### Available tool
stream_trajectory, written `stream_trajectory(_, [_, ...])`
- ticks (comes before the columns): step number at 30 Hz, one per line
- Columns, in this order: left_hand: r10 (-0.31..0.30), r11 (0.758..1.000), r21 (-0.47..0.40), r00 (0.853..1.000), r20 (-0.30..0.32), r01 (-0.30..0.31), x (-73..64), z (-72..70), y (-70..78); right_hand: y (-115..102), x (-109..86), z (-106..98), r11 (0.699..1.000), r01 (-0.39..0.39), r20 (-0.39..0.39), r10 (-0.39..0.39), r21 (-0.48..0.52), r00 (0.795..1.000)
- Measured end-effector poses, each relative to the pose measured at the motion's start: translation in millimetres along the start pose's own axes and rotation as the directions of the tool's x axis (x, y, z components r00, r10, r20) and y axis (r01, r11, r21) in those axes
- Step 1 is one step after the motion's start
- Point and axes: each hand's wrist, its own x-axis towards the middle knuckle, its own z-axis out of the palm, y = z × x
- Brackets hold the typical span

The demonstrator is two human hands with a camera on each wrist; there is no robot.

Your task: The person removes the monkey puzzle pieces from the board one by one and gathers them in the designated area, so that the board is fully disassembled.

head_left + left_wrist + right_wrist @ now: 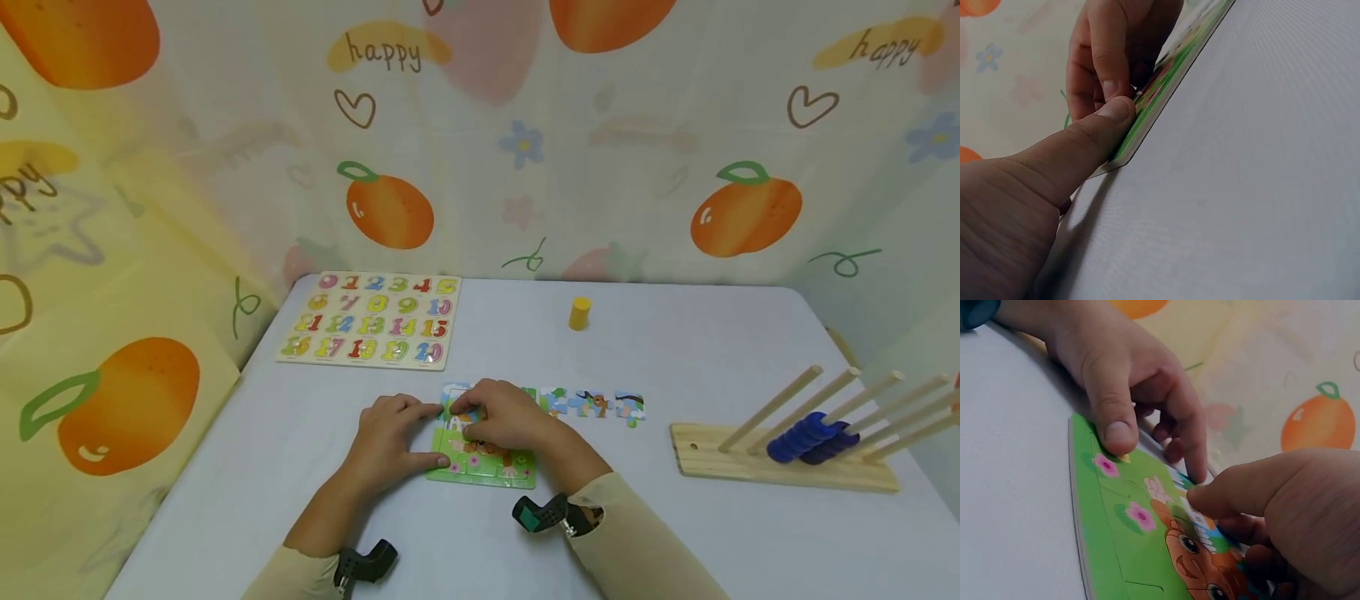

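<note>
A green jigsaw puzzle board [480,478] lies flat on the table, printed with pink flowers and a brown cartoon animal [1182,550]. My left hand [386,437] steadies its left side, the thumb [1116,109] pressing on the near corner and the forefinger stretched along to the far part. Over the board's middle, my right hand [506,417] has its thumb and curled fingers around a puzzle piece [459,422] near the printed house. The hand hides much of that piece. Loose jigsaw pieces [592,404] lie in a row just right of the board.
A wooden number board [363,360] lies at the back left. One yellow cylinder [579,314] stands at the back. To the right is a wooden rack [705,450] with slanted pegs, blue rings [798,437] on some of them. A printed cloth [465,192] hangs behind the table.
</note>
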Motion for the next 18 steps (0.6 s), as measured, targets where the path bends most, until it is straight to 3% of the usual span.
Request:
stream_trajectory(11, [-0.012,1.0,-0.024,1.0,0.013,0.013,0.3,1.0,0.0,-0.3,-0.7,1.4,0.997,0.011,0.027,-0.009,-0.074,1.0])
stream_trajectory(18, [-0.014,1.0,-0.027,1.0,0.003,0.014,1.0,1.1,-0.3,-5.6,0.6,-0.2,0.998,-0.047,0.04,0.049,-0.053,0.998])
